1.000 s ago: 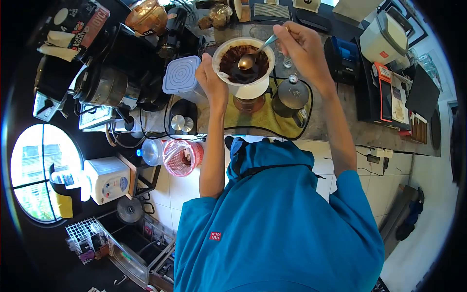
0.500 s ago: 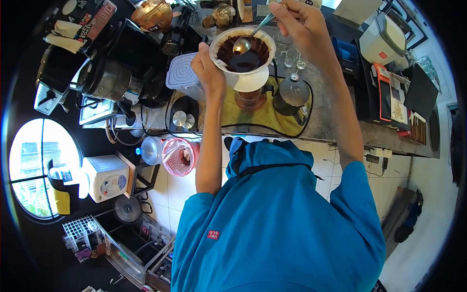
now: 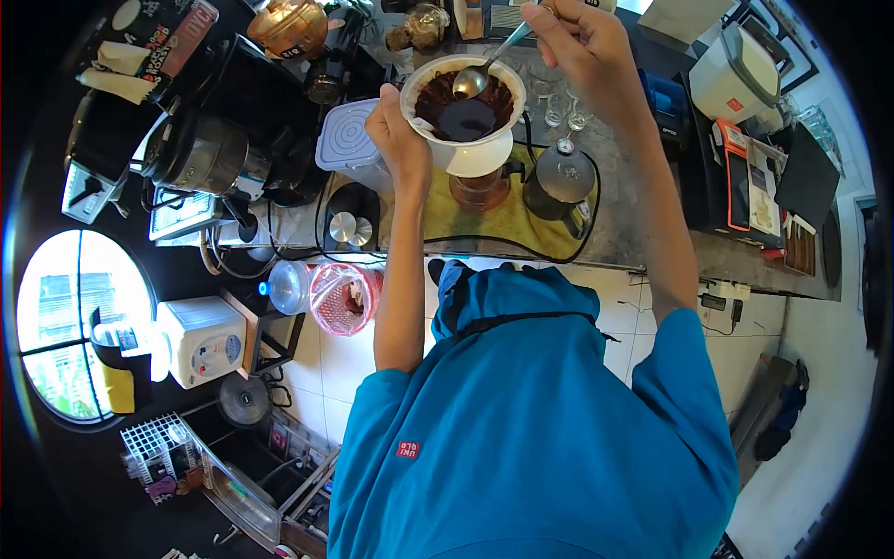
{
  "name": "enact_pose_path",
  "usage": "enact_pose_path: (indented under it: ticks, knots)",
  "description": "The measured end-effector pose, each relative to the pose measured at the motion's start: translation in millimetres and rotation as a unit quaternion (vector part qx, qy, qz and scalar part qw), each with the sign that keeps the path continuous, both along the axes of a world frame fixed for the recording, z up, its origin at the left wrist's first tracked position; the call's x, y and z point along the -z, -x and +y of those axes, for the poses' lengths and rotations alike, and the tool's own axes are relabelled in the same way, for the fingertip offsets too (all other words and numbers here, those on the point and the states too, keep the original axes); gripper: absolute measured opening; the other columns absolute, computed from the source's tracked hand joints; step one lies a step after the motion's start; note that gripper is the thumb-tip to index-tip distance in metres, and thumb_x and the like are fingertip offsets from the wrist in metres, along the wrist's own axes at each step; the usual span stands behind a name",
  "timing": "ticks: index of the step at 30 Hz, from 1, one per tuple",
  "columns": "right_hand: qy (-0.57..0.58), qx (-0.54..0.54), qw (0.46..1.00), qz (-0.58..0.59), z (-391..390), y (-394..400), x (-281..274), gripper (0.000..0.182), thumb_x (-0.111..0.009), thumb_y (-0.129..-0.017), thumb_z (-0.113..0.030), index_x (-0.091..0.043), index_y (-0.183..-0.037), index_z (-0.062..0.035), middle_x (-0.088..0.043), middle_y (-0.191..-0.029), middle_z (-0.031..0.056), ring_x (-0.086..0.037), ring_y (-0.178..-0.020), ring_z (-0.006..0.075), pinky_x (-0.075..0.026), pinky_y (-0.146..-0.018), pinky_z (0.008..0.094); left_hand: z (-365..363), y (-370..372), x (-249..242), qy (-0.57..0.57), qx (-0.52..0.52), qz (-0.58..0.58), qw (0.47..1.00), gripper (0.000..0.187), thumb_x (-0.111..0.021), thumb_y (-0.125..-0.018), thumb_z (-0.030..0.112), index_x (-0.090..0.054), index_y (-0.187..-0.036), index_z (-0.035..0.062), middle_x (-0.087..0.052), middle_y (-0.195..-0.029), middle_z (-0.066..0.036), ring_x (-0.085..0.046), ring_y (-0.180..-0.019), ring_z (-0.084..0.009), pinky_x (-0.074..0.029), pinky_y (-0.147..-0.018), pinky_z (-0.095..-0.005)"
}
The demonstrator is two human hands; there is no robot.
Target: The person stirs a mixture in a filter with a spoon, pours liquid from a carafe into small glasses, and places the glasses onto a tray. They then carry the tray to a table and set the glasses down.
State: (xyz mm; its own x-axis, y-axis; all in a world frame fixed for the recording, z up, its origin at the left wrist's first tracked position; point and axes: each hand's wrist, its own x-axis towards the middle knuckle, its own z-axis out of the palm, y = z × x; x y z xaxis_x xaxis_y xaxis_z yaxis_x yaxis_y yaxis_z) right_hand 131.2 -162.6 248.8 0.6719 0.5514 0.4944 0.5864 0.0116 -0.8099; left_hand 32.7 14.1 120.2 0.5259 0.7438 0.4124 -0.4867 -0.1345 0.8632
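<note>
Head view: the right hand (image 3: pixel 589 45) is pinching a shiny metal spoon (image 3: pixel 471 82), whose rounded bowl is hanging inside the dripper (image 3: pixel 480 160), a white cone holding dark, wet coffee (image 3: pixel 466 119). The left hand (image 3: pixel 400 135) is clasping the cone's rim. Below, a see-through server (image 3: pixel 480 194) is standing on yellow cloth (image 3: pixel 442 224), beside a smooth grey pot (image 3: pixel 564 177).

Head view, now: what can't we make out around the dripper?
All in the head view:
Left hand: grip, hidden by the dripper and the hand itself.
Spoon: handle end, covered by the right hand.
Glass vessel: top, behind the dripper.
Metal pot: inside, under its lid.
</note>
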Motion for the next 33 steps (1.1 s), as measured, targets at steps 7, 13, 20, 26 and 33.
enact_pose_path:
  ticks: [7, 13, 20, 26, 33]
  knots:
    - [0.009, -0.03, 0.995, -0.093, -0.1, -16.4, 31.8, 0.031, -0.053, -0.099, -0.023, -0.056, -0.076, -0.0026, -0.044, -0.058, -0.0039, -0.036, -0.054, 0.0024, -0.029, -0.049, 0.0214, -0.1, 1.2, 11.6, 0.013, 0.006, 0.027, 1.0, 0.042, -0.045, -0.101, 0.027, -0.05, -0.063, 0.0108, -0.052, -0.064, 0.003, -0.044, -0.058, -0.0028, -0.037, -0.054, -0.0231]
    - [0.046, 0.003, 0.997, -0.058, -1.2, -15.4, 48.2, 0.035, -0.054, -0.098, -0.026, -0.053, -0.073, -0.0018, -0.045, -0.057, -0.0029, -0.039, -0.054, 0.0037, -0.032, -0.05, 0.0221, 1.4, -8.9, 22.2, 0.01, -0.012, 0.024, 1.0, 0.05, -0.04, -0.102, 0.024, -0.052, -0.06, -0.0006, -0.05, -0.056, 0.001, -0.04, -0.057, -0.0055, -0.036, -0.056, -0.0273]
    - [0.079, 0.049, 0.994, -0.065, -1.8, -14.6, 66.1, 0.034, -0.056, -0.094, -0.028, -0.055, -0.081, 0.0034, -0.04, -0.056, 0.0091, -0.033, -0.053, 0.0158, -0.03, -0.051, 0.0335, 3.1, -7.1, 35.8, -0.019, 0.012, 0.03, 0.999, 0.042, -0.044, -0.102, 0.027, -0.056, -0.068, 0.0066, -0.052, -0.066, 0.004, -0.045, -0.061, -0.003, -0.037, -0.055, -0.0225]
    - [0.093, 0.044, 0.991, -0.085, -2.8, -20.5, 81.6, 0.037, -0.054, -0.097, -0.03, -0.055, -0.075, -0.0014, -0.046, -0.056, -0.0008, -0.041, -0.054, 0.0062, -0.034, -0.051, 0.0254, -15.4, -1.1, 25.6, 0.016, -0.018, 0.05, 0.998, 0.05, -0.041, -0.102, 0.027, -0.053, -0.062, 0.0, -0.05, -0.056, 0.001, -0.039, -0.055, -0.005, -0.032, -0.051, -0.0263]
    - [0.084, 0.036, 0.996, 0.021, -3.9, -13.1, 108.0, 0.033, -0.055, -0.095, -0.026, -0.054, -0.077, 0.0022, -0.044, -0.057, 0.0061, -0.036, -0.054, 0.0133, -0.033, -0.052, 0.0316, -10.9, 2.9, 62.1, -0.013, -0.021, 0.068, 0.997, 0.051, -0.04, -0.103, 0.028, -0.054, -0.062, -0.0008, -0.051, -0.057, 0.001, -0.04, -0.054, -0.0053, -0.032, -0.051, -0.0269]
